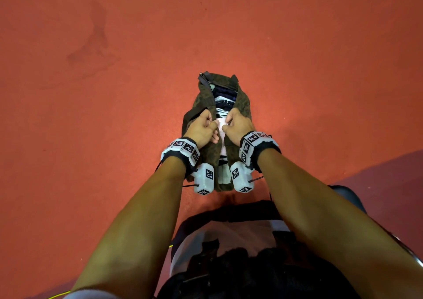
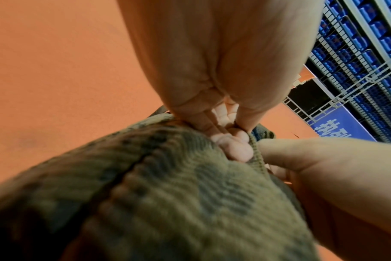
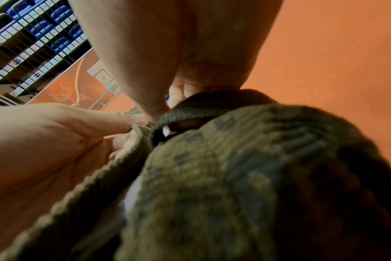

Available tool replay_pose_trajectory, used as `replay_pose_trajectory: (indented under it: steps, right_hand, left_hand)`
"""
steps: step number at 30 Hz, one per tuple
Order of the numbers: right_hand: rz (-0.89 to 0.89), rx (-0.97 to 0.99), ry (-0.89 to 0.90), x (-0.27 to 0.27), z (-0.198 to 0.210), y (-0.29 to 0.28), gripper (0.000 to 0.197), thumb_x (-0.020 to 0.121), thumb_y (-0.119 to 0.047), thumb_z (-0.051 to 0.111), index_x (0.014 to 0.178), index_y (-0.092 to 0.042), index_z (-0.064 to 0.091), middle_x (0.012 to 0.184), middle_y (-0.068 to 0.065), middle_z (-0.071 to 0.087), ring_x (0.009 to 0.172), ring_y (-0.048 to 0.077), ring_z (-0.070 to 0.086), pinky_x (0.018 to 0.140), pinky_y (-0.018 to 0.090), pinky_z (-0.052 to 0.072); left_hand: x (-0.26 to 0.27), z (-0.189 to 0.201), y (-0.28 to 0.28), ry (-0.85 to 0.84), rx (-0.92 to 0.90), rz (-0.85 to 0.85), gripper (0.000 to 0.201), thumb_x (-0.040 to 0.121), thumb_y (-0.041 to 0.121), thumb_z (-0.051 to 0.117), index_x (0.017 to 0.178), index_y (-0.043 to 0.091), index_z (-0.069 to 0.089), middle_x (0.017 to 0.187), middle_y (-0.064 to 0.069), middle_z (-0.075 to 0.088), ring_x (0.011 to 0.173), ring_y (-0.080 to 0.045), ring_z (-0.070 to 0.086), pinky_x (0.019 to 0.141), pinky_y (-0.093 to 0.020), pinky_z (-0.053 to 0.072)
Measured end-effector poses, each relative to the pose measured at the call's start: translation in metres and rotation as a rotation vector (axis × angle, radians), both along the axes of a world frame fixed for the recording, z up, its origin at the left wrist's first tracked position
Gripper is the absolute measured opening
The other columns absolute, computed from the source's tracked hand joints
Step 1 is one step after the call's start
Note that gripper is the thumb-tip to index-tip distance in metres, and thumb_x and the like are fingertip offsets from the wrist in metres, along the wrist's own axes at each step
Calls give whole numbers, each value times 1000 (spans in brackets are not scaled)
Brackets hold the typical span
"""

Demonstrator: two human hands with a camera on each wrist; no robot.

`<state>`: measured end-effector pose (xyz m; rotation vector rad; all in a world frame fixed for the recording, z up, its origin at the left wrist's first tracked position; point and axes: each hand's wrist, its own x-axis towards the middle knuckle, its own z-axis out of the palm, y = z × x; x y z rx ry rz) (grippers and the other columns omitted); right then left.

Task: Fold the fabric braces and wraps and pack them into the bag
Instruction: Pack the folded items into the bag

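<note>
Two bare hands work at the mouth of a soft olive-and-brown camouflage fabric bag [image 1: 243,106] that lies lengthwise on a red-orange rubbery floor [image 1: 91,92], straight ahead of the person. The left hand [image 1: 202,128] curls its fingers over the bag's left rim and pinches the cloth. The right hand [image 1: 238,126] does the same on the right rim, thumb pressed against the ribbed edge. Between the two rims a narrow opening shows a row of folded white and dark navy fabric braces and wraps [image 1: 223,106], packed from the far end to the near end. A dark zip end tab [image 1: 203,75] sticks up at the far end of the opening. A dark webbing strap [image 1: 193,114] runs off the bag beside the left hand.

The packing looks nearly finished, and the step in hand seems to be drawing the two rims together over the contents. To do it well, both hands would pull evenly toward the centre, keeping the edges level. The white piece nearest the hands sits high and may need pressing down first, so no cloth snags in the closure. The soft bag will likely sag, so steady tension matters.
</note>
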<state>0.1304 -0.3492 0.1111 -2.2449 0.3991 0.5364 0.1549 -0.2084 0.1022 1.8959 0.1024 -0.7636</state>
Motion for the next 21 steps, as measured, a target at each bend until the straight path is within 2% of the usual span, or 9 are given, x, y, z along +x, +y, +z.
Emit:
replay_pose_trajectory:
  steps: [6, 9, 12, 14, 17, 19, 21]
  right_hand:
    - [13, 5, -31, -6, 3, 6, 11, 86, -13, 54, 93, -20, 49, 77, 2, 57, 78, 28, 60, 71, 36, 50]
    - [24, 14, -36, -7, 9, 10, 9, 87, -16, 54, 91, -22, 49, 76, -2, 56, 78, 24, 59, 70, 31, 46]
    - [45, 47, -5, -4, 19, 18, 10, 89, -20, 52, 84, -26, 47, 80, 0, 57, 78, 25, 59, 70, 34, 48]
    - [37, 87, 15, 2, 27, 21, 12, 87, -16, 50, 81, -26, 47, 84, 3, 60, 81, 28, 62, 73, 36, 49]
    - [10, 138, 42, 7, 36, 22, 17, 82, -8, 50, 79, -25, 50, 83, 5, 61, 83, 29, 60, 72, 36, 45]
    - [-15, 197, 72, 5, 37, 23, 18, 77, -6, 54, 75, -23, 50, 71, 4, 60, 73, 27, 59, 68, 36, 45]
    - [-16, 220, 99, -1, 34, 25, 17, 76, -5, 53, 72, -21, 51, 59, 0, 60, 59, 22, 58, 62, 35, 47]
  left_hand:
    - [-6, 3, 7, 15, 1, 15, 23, 102, 15, 50, 85, 17, 36, 58, -1, 59, 50, -19, 60, 56, -32, 53]
    - [-7, 11, 11, 18, -31, 20, 24, 103, 11, 49, 85, 16, 34, 58, -4, 56, 47, -17, 57, 50, -29, 51]
    - [-9, 16, 13, -13, -49, 19, 21, 102, 8, 47, 85, 15, 36, 52, -3, 54, 45, -17, 54, 47, -28, 46]
    - [-9, 19, 16, -40, -83, 39, 14, 101, 5, 46, 90, 11, 41, 50, -1, 55, 46, -19, 52, 47, -28, 44]
    - [-6, 25, 22, -30, -122, 63, 17, 100, 3, 47, 86, 10, 43, 49, -2, 54, 44, -20, 50, 43, -26, 41]
    - [-7, 24, 24, -3, -95, 52, 16, 100, 3, 48, 86, 10, 44, 49, -3, 55, 43, -19, 51, 43, -26, 42]
    - [-11, 19, 27, 60, -63, 59, 10, 99, 2, 48, 94, 9, 43, 52, -5, 58, 43, -19, 54, 43, -28, 46]
